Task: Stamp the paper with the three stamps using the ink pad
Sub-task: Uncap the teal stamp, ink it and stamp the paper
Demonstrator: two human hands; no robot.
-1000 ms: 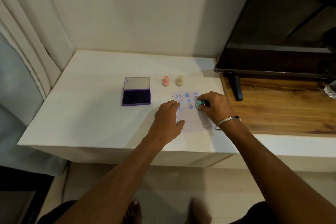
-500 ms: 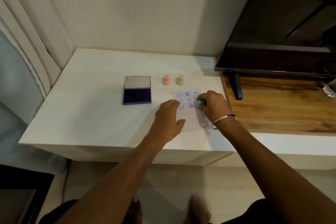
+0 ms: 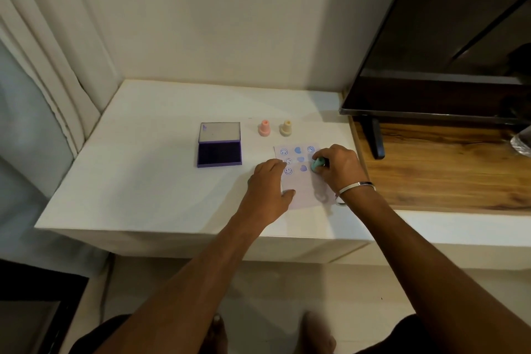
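here three stamps: two standing (image 3: 264, 127) (image 3: 286, 127), one (image 3: 317, 165) gripped.

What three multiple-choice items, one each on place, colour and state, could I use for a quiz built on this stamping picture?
1. Where do the two unused stamps stand?
A. Beyond the paper
B. On the ink pad
C. On the wooden top

2. What colour is the stamp in the right hand?
A. Pink
B. Teal
C. Yellow

3. The ink pad is:
A. Open
B. Closed
C. Upside down

Answers: 1 A, the pink stamp and yellow stamp stand past the paper. 2 B, the right hand grips a teal stamp. 3 A, the ink pad has its lid back.
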